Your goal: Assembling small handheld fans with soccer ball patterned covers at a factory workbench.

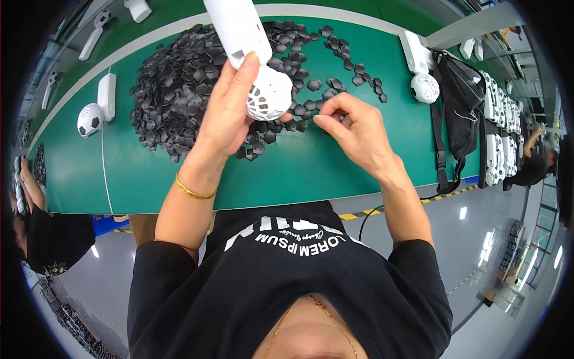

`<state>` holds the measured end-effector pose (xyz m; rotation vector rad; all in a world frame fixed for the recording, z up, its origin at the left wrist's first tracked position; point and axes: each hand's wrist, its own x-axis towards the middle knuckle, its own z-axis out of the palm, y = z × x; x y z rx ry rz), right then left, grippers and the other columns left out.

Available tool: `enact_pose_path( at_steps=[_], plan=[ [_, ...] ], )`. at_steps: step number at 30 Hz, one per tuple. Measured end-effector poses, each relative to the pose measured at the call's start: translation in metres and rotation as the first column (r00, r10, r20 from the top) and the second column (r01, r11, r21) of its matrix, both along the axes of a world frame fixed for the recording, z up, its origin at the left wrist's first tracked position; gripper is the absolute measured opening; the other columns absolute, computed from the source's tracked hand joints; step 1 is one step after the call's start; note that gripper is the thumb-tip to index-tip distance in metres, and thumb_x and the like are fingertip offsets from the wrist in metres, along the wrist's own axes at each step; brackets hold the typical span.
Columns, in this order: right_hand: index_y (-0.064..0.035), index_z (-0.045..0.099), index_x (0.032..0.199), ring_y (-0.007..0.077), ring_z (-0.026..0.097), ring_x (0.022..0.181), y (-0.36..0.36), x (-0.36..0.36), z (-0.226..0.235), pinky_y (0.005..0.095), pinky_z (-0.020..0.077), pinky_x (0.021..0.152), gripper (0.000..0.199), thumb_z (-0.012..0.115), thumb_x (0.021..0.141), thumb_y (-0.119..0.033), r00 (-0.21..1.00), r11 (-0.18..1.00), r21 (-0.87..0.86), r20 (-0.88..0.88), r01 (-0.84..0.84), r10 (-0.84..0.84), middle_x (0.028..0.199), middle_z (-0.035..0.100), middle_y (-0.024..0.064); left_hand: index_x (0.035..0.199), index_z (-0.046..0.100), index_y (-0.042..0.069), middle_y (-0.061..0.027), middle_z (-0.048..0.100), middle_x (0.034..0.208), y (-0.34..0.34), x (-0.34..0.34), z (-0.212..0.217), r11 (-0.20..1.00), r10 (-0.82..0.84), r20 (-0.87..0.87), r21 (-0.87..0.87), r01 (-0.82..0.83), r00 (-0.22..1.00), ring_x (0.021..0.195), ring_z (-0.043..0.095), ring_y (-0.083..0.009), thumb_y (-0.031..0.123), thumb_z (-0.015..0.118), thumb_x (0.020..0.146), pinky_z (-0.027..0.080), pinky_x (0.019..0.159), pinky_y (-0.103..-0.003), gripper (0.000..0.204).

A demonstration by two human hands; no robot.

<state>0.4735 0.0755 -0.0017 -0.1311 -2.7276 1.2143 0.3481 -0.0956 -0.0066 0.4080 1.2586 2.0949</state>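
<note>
My left hand point(226, 110) is wrapped around a white device with a long body point(240, 33) and a ball-shaped head point(274, 94). The ball, which has slotted openings, faces my right side. My right hand point(362, 131) is just right of the ball, thumb and forefinger pinched together. Whatever lies between those fingertips is too small to make out. Under and beyond both hands spread small black five- or six-sided pieces, heaped in a large pile point(176, 90) on the left and scattered point(314, 85) towards the right.
The green table point(239, 188) carries another white device with a black-patched ball point(91, 119) at left and a similar one point(426, 88) at right. A black bag point(459, 107) lies by the right edge, beside rows of white devices point(495, 155). Other people point(60, 239) work on both sides.
</note>
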Motion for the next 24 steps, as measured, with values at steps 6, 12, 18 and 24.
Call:
enact_pose_path(
  at_steps=[6,12,18,24],
  plan=[
    [-0.0008,0.06,0.089,0.0088,0.058,0.066,-0.025,-0.002,0.018,0.0196,0.0426,0.053,0.006,0.063,0.089,-0.006,0.977,0.765,-0.643,-0.129,0.047,-0.169,0.084,0.065,0.0037,0.126,0.039,0.004,-0.008,0.061,0.092,0.012,0.006,0.007,0.999,0.035,-0.03,0.023,-0.035,0.999,0.076,0.066,-0.0159,0.036,0.046,0.099,0.06,0.058,-0.034,0.042],
    [-0.0004,0.06,0.1,0.0079,0.056,0.067,-0.018,-0.005,0.026,0.0194,0.0445,0.056,0.013,0.064,0.088,-0.003,0.933,0.954,-0.297,-0.352,-0.036,-0.074,0.083,0.064,0.0025,0.123,0.042,0.001,-0.0076,0.06,0.097,0.015,0.008,0.004,1.0,0.0,-0.112,0.023,0.003,0.994,0.079,0.063,-0.012,0.032,0.049,0.099,0.056,0.064,-0.029,0.04],
    [0.0002,0.065,0.099,0.0068,0.058,0.071,-0.011,-0.01,0.039,0.0205,0.0478,0.063,0.014,0.065,0.085,-0.001,0.969,0.976,-0.202,-0.243,-0.085,0.034,0.082,0.064,0.0032,0.12,0.046,-0.001,-0.007,0.058,0.104,0.021,0.013,0.001,0.996,0.064,-0.267,-0.04,-0.078,0.962,0.09,0.056,-0.0096,0.034,0.053,0.097,0.049,0.076,-0.025,0.042],
    [-0.0002,0.067,0.094,0.0077,0.059,0.072,-0.004,-0.016,0.039,0.0206,0.0485,0.065,0.012,0.067,0.083,0.0,0.997,0.953,-0.298,-0.067,-0.053,0.035,0.082,0.065,0.0033,0.119,0.046,-0.002,-0.0086,0.057,0.106,0.02,0.015,0.002,0.993,0.046,-0.341,-0.083,-0.078,0.939,0.095,0.054,-0.0109,0.037,0.056,0.095,0.046,0.08,-0.026,0.047]
  ],
)
